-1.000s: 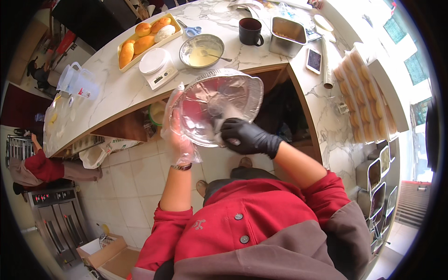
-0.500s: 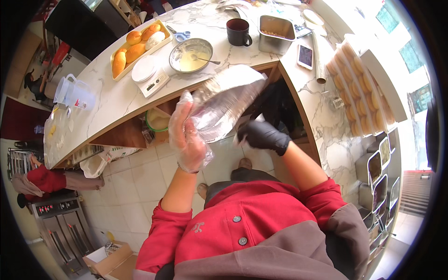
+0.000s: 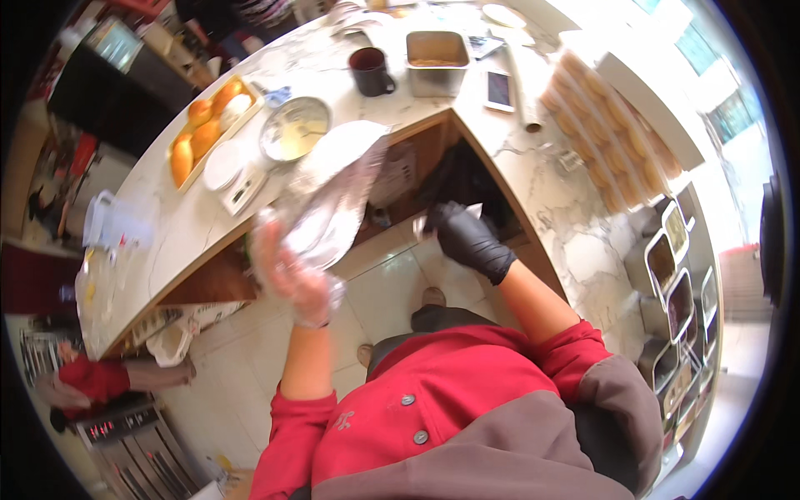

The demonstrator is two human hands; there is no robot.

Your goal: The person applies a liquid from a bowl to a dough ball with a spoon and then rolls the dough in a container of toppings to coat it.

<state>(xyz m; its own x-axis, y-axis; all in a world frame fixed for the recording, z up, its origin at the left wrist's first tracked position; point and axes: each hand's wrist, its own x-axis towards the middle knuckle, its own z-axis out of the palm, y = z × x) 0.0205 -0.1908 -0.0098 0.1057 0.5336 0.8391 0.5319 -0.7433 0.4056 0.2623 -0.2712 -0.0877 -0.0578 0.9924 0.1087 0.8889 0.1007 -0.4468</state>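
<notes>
My left hand, in a clear plastic glove, grips a silvery foil pan that is tilted on its side and blurred. My right hand, in a black glove, is closed on a crumpled white piece, perhaps paper or cloth, just right of the pan, apart from it. Beyond the pan on the marble counter sit a steel bowl of pale cream with a spoon, a white kitchen scale and a tray of buns. Below, the cupboard in the counter is open.
A black mug, steel container, phone and stacked pastry trays line the counter. Steel tins hang at right. At far left a plastic pitcher stands, and a co-worker is beside an oven.
The pan has turned from facing me to on edge and moved left with my left hand. My right hand has drawn away from it. The counter has shifted leftward in view.
</notes>
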